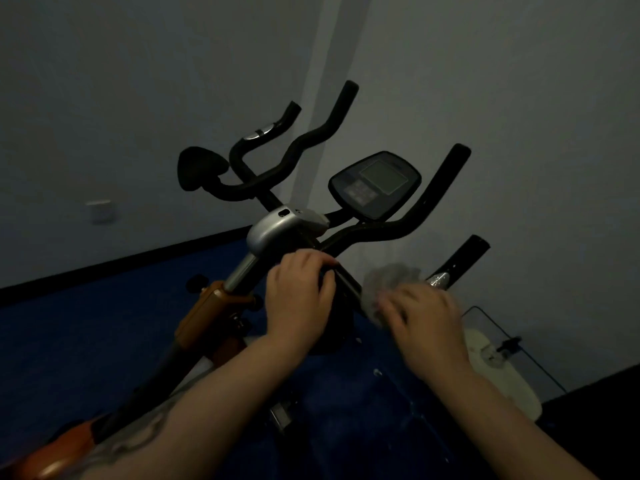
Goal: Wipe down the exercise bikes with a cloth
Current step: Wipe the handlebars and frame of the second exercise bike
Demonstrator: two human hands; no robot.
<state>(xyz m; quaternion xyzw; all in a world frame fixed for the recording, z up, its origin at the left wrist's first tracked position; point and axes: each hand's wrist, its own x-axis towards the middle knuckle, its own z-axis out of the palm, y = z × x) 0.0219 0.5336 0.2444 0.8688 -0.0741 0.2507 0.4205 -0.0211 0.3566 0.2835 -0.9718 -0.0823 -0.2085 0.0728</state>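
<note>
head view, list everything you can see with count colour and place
exercise bike: 1, black, silver, orange, centre
handlebars: 2 sets, black, the far set perhaps another bike's
console: 1, dark with grey screen, above the near bars
cloth: 1, grey, blurred, at the near bars
wall socket: 1, white, left wall
floor: blue
pale object: 1, off-white, right floor
hands: left hand grips the bar; right hand holds the cloth

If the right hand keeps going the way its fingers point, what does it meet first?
Probably the black handlebar stem, just past the cloth under the right hand; depth is unclear in this dim view.
</note>
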